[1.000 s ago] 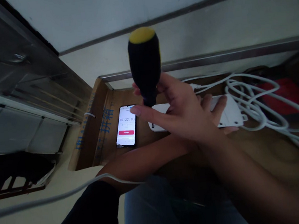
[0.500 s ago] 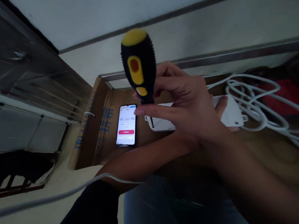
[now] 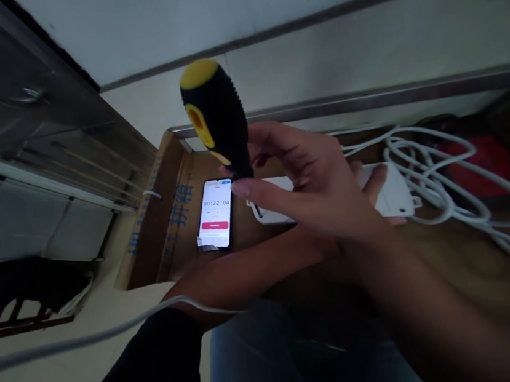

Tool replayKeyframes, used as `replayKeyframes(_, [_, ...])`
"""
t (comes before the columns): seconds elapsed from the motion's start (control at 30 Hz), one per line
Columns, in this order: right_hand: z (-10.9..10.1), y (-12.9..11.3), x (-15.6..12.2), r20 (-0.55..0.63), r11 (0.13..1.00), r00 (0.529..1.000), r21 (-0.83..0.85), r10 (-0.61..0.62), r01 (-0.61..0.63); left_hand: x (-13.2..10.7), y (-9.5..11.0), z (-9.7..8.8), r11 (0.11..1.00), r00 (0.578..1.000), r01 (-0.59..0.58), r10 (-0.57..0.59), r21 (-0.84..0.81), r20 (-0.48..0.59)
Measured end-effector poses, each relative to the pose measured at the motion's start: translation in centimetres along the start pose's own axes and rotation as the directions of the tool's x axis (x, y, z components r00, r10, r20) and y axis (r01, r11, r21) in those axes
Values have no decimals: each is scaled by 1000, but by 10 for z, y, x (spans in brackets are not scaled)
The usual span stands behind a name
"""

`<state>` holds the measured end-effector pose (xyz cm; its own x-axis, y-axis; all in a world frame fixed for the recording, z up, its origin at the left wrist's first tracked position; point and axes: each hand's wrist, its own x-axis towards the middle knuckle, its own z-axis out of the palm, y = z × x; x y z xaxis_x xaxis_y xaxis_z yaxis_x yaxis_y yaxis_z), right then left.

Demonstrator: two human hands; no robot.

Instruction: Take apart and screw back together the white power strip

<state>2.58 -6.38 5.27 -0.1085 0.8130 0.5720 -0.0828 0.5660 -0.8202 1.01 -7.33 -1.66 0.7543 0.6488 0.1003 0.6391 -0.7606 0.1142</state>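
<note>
Now that the screwdriver [image 3: 220, 118] pinched in the right hand [image 3: 316, 177] has rotated and tilted left, turning seems to continue at one end of the white power strip [image 3: 395, 189], which the left hand [image 3: 377, 182] clasps atop cardboard [image 3: 245, 229].

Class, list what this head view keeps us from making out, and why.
All in the head view:
Left hand: mostly hidden behind the right hand.
White casing: middle covered by both hands.
Phone: smallest text too tiny to read.
Foreground cable: cut off by the left edge.
</note>
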Motion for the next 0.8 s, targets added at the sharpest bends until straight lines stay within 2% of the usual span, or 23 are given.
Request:
replayKeyframes(0.17, [1, -1, 2, -41, 992, 999, -127, -25, 20, 0, 2, -17, 1000, 988, -1, 2, -8, 151])
replayKeyframes(0.27, [1, -2, 3, -66, 980, 996, -192, -61, 47, 0, 2, -24, 1000, 987, -11, 15, -25, 159])
replayKeyframes(0.43, [2, -3, 2, 59, 965, 996, -248, -69, 82, 0, 1, -22, 999, 991, -5, 10, -37, 136])
replayKeyframes(0.57, [8, -1, 0, 55, 991, 998, -133, 2, 5, 0, 3, -18, 999, 996, 1, 3, -43, 92])
replayKeyframes(0.67, [10, 0, -1, 48, 999, 998, -36, 43, -41, 1, 3, -18, 998, 993, 10, -3, -58, 122])
replayKeyframes(0.8, [9, 2, 1, 25, 999, 1000, -49, 6, -4, 1, 3, -18, 998, 992, 9, -1, -62, 130])
